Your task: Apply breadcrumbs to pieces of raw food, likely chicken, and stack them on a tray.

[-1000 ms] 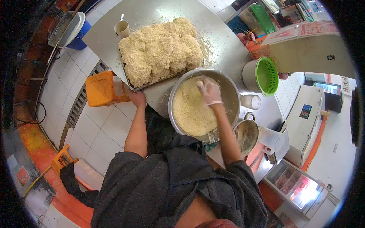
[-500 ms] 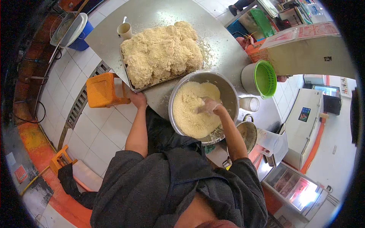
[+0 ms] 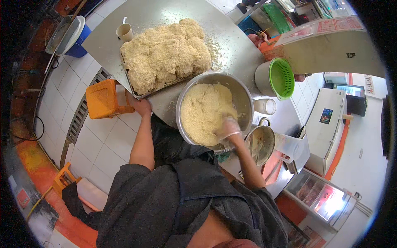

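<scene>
A large steel bowl (image 3: pixel 244 99) full of pale breadcrumbs stands on the steel table (image 3: pixel 165 16). My right hand (image 3: pixel 228 128), in a thin clear glove, is dug into the crumbs at the bowl's near right side; I cannot tell whether it holds anything. My left hand (image 3: pixel 142 106) rests on the table's near edge, beside the corner of a metal tray (image 3: pixel 134 90) heaped with breaded pieces (image 3: pixel 165 53). That hand holds nothing.
A smaller steel bowl (image 3: pixel 260 142) with batter sits to the right of the big one. A white bucket with a green strainer (image 3: pixel 278 77), a small jar (image 3: pixel 265 106) and a cup (image 3: pixel 124 31) stand on the table. An orange stool (image 3: pixel 105 99) is below left.
My right hand has drawn back from the far side of the bowl to its near right side and sunk into the crumbs. My left hand has stayed on the table edge.
</scene>
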Demonstrator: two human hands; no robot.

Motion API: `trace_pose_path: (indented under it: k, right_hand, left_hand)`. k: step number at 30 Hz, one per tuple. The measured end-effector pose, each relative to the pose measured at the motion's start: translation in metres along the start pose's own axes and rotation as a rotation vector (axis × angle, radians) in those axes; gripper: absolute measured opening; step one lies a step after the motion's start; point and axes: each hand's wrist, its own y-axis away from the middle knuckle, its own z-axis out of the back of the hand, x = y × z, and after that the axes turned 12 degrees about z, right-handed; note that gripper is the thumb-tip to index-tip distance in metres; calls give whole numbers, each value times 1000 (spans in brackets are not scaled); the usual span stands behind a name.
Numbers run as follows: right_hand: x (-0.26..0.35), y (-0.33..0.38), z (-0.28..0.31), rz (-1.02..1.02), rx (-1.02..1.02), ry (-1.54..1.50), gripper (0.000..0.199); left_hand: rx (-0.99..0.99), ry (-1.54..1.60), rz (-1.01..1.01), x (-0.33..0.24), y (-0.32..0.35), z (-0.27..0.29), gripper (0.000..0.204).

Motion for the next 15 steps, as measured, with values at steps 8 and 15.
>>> trace_pose_path:
  k: [8,15]
  right_hand:
    - [-50,-36,-32,192,-316,-843,51]
    - [-1,-129,-9,77,-913,-35,54]
  left_hand:
    - [-139,-17,-132,5,0,-6,43]
    - [-46,-48,-26,-11,-2,-5,40]
